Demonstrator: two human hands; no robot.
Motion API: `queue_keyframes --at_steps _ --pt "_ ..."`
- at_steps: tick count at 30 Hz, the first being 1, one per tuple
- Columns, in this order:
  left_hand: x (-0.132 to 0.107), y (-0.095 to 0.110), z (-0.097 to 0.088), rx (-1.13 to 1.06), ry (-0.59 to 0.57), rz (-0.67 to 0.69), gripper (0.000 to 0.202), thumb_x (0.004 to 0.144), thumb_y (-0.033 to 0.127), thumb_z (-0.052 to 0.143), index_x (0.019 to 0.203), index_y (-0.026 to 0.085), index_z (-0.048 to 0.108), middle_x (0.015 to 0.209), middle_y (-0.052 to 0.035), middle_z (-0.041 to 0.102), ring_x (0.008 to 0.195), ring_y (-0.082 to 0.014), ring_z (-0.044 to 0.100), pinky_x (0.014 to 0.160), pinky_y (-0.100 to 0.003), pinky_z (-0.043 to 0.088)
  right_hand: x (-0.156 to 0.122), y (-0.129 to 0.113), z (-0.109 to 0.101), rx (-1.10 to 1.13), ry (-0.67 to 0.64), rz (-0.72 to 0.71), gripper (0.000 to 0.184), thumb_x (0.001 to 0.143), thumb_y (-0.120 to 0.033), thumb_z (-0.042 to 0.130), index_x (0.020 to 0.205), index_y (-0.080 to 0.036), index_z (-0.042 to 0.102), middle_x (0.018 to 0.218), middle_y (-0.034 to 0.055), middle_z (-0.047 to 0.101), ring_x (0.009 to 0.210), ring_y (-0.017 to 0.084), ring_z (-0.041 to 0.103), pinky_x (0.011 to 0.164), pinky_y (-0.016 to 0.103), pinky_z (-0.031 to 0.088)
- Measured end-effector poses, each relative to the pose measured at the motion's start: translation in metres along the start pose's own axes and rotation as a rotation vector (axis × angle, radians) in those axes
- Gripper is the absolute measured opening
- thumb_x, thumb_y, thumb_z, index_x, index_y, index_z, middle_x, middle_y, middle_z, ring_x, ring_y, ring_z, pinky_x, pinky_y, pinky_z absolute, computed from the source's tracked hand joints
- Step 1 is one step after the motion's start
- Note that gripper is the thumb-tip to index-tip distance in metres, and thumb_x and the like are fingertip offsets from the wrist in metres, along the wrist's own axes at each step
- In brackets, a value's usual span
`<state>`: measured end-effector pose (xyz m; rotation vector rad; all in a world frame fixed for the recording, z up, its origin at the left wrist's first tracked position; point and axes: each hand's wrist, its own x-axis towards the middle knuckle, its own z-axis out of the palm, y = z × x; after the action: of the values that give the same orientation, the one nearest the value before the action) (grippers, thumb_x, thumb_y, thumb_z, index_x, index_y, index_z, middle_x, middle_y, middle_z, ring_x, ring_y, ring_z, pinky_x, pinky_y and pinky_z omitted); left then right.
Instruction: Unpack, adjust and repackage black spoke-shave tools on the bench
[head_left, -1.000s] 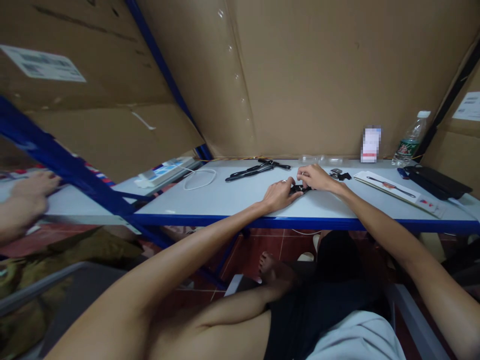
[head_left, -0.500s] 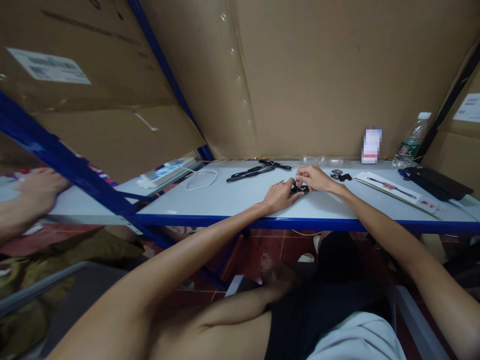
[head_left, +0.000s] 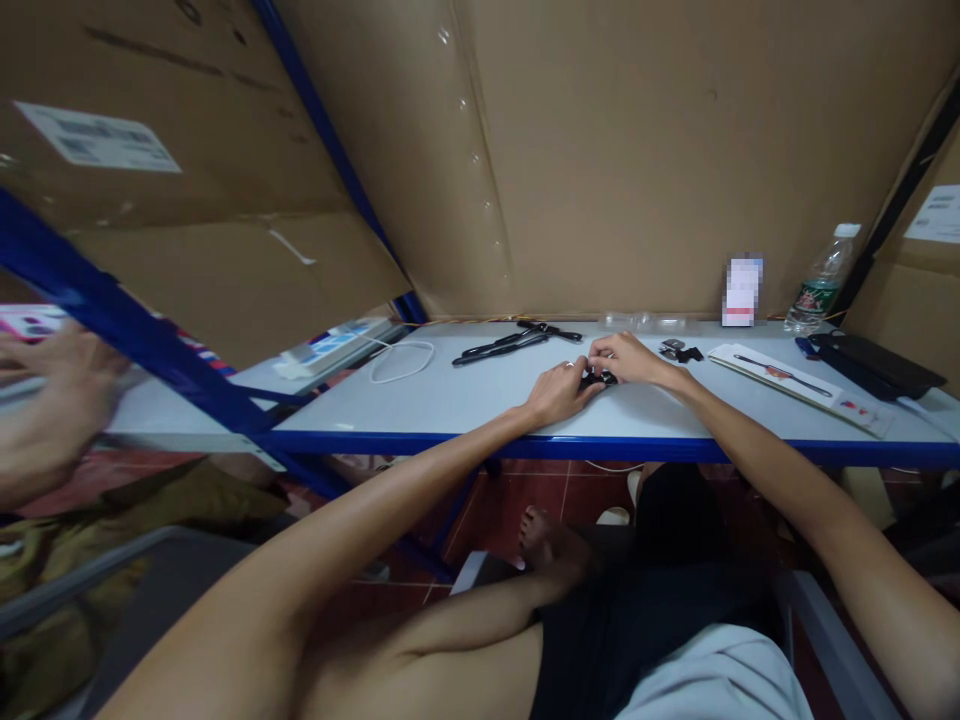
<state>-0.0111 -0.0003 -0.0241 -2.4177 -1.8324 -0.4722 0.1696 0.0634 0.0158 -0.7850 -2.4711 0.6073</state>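
Near the middle of the white table (head_left: 420, 400), both hands meet over a small black piece (head_left: 599, 378) with shiny spots; its kind cannot be made out. My left hand (head_left: 559, 391) rests on the tabletop, its fingers closed on the piece's left side, a ring on one finger. From above and the right, my right hand (head_left: 621, 356) pinches at the same piece with bent fingers. Black straps (head_left: 504, 347) lie behind my left hand. Small black and silver parts (head_left: 680, 350) sit to the right of my right hand.
A flat printed package (head_left: 799, 388), a black pouch-like item (head_left: 877, 362), a bottle (head_left: 816, 285) and an upright phone (head_left: 742, 292) stand or lie on the right. Clear plastic pieces (head_left: 651, 323) are at the back. Left are a power strip (head_left: 337, 345), a blue frame post (head_left: 187, 350) and another person's hand (head_left: 75, 385).
My hands stay almost in place, with slight finger movement at the black piece. At the far left, the other person's hand has shifted and a pink-and-white item has come into view.
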Motion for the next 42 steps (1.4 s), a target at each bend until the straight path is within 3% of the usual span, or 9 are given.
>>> queue_keyframes --at_steps 6,9,14,20,27,31,35,38,42 --pt "-0.002 0.001 -0.003 -0.032 0.025 -0.016 0.045 0.096 0.055 0.056 0.126 0.022 0.055 0.106 -0.0116 0.069 0.095 -0.0277 0.068 0.082 -0.037 0.049 -0.002 0.011 -0.01 -0.29 0.062 0.093 0.027 0.094 -0.028 0.061 0.072 -0.016 0.071 0.067 0.003 0.066 0.061 0.013 0.053 0.062 0.027 0.03" --pt "-0.003 0.001 -0.004 -0.048 0.036 -0.022 0.045 0.095 0.053 0.059 0.127 0.022 0.054 0.109 -0.0119 0.068 0.095 -0.0276 0.067 0.084 -0.037 0.049 -0.004 0.01 -0.008 -0.342 -0.017 0.107 0.036 0.097 -0.032 0.058 0.066 -0.017 0.068 0.062 0.0034 0.063 0.058 0.013 0.049 0.058 0.028 0.026" --pt "-0.002 0.001 -0.004 -0.051 0.035 -0.023 0.046 0.094 0.053 0.06 0.127 0.022 0.053 0.109 -0.0119 0.068 0.094 -0.0274 0.068 0.083 -0.037 0.049 -0.004 0.003 0.003 -0.389 -0.081 0.105 0.033 0.095 -0.036 0.06 0.068 -0.019 0.07 0.063 0.0045 0.063 0.057 0.014 0.049 0.057 0.029 0.025" --pt "-0.003 0.002 -0.004 -0.04 0.04 -0.03 0.047 0.093 0.053 0.061 0.128 0.023 0.052 0.11 -0.0114 0.069 0.094 -0.028 0.068 0.081 -0.036 0.048 -0.006 -0.003 0.004 -0.474 -0.076 0.067 0.024 0.091 -0.025 0.059 0.072 -0.018 0.071 0.071 0.0086 0.068 0.061 0.017 0.055 0.057 0.03 0.024" --pt "-0.004 0.003 -0.007 -0.039 0.039 -0.051 0.047 0.092 0.05 0.063 0.13 0.024 0.052 0.112 -0.0101 0.069 0.096 -0.0281 0.068 0.082 -0.036 0.049 -0.004 -0.011 0.01 -0.438 -0.055 0.19 0.023 0.088 -0.02 0.057 0.074 -0.015 0.075 0.078 0.0122 0.073 0.067 0.018 0.061 0.058 0.029 0.03" --pt "-0.004 0.002 -0.007 -0.023 0.057 -0.046 0.047 0.092 0.05 0.063 0.129 0.023 0.054 0.112 -0.0116 0.069 0.096 -0.0289 0.068 0.081 -0.037 0.048 -0.003 -0.002 -0.012 -0.175 -0.117 0.215 0.032 0.095 -0.029 0.054 0.076 -0.015 0.075 0.059 0.0037 0.065 0.056 0.014 0.055 0.058 0.027 0.034" --pt "-0.003 0.001 -0.003 -0.039 0.073 -0.032 0.047 0.093 0.051 0.062 0.129 0.022 0.054 0.11 -0.0119 0.07 0.093 -0.0278 0.068 0.081 -0.036 0.048 -0.007 0.014 -0.036 -0.261 0.028 0.14 0.017 0.088 -0.032 0.07 0.09 -0.017 0.076 0.076 0.0035 0.07 0.065 0.014 0.056 0.062 0.027 0.036" --pt "-0.002 -0.001 -0.001 -0.06 0.068 -0.025 0.048 0.094 0.054 0.06 0.129 0.022 0.053 0.109 -0.0119 0.071 0.095 -0.0278 0.069 0.081 -0.036 0.048 -0.009 0.02 -0.036 -0.374 -0.076 0.149 0.02 0.079 -0.034 0.081 0.092 -0.019 0.078 0.084 0.0053 0.071 0.072 0.017 0.058 0.064 0.027 0.035" --pt "-0.002 -0.002 -0.002 -0.049 0.048 -0.021 0.048 0.095 0.055 0.058 0.129 0.021 0.054 0.105 -0.0114 0.072 0.093 -0.0274 0.069 0.081 -0.036 0.048 -0.008 0.021 -0.025 -0.365 -0.167 0.125 0.013 0.08 -0.031 0.08 0.088 -0.02 0.078 0.077 0.0038 0.069 0.07 0.017 0.058 0.062 0.027 0.034"
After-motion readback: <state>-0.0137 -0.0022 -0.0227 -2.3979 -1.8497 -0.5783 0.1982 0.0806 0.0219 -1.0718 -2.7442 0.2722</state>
